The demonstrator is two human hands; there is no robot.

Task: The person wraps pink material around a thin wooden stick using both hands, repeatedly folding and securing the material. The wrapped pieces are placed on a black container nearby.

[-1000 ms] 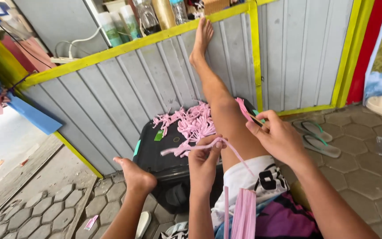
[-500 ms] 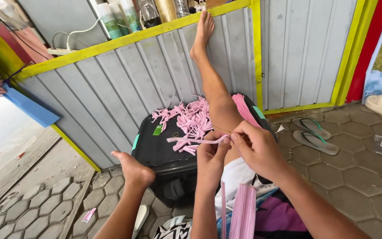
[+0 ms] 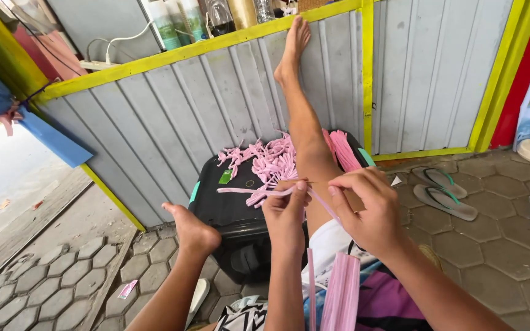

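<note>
Grey corrugated wall (image 3: 173, 116) with yellow trim backs the scene. Left hand (image 3: 285, 211) and right hand (image 3: 363, 211) each pinch one pink strip (image 3: 259, 191) stretched between them above the raised leg (image 3: 305, 132). Beyond lies a pile of pink strips (image 3: 271, 160) on a black bin lid (image 3: 216, 205); sandals (image 3: 440, 190) rest on paving.

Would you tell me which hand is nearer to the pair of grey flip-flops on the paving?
Right. The right hand pinches the pink strip just left of the grey flip-flops; the left hand sits farther left, beyond it.
</note>
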